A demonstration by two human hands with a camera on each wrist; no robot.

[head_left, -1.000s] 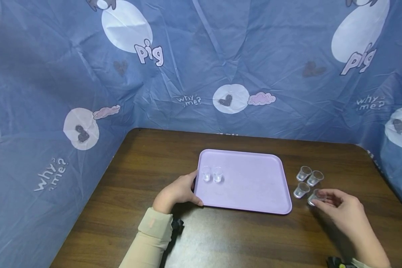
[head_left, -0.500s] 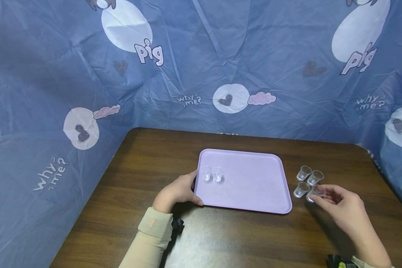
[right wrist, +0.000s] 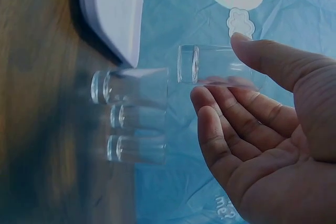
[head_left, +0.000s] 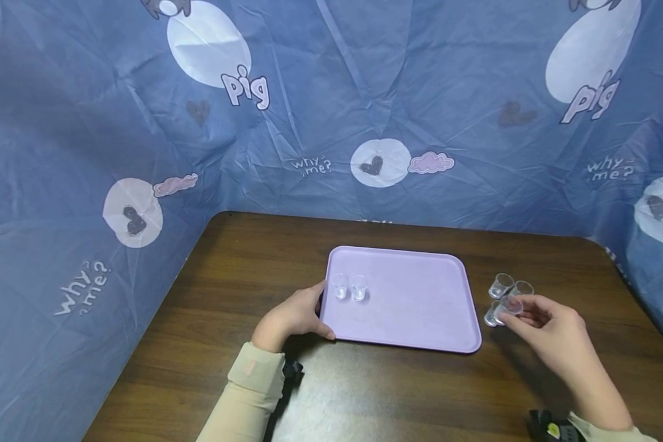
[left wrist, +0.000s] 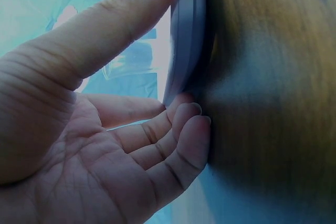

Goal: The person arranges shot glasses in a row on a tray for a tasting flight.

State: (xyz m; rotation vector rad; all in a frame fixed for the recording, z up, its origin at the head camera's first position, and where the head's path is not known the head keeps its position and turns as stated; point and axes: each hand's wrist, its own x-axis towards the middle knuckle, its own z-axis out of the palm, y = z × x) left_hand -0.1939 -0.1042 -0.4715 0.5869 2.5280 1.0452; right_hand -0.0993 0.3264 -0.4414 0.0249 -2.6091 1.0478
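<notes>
My right hand pinches a clear shot glass near its rim between thumb and fingers. In the right wrist view the glass is up off the table, base downward, above three other shot glasses standing on the wood. Those stand just right of the lilac tray in the head view, partly covered by the held glass and fingers. At the tray's left side my left hand grips the near corner, thumb along the front edge. Two shot glasses stand side by side on the tray's left part.
The dark wooden table carries the tray and glasses. A blue printed curtain hangs behind the table and at its left and right sides. Dark wrist straps with cameras sit at both wrists.
My right hand has lifted one shot glass from the group at the right and moved it up and left, over the neighbouring glass. The left hand and tray have stayed in place.
</notes>
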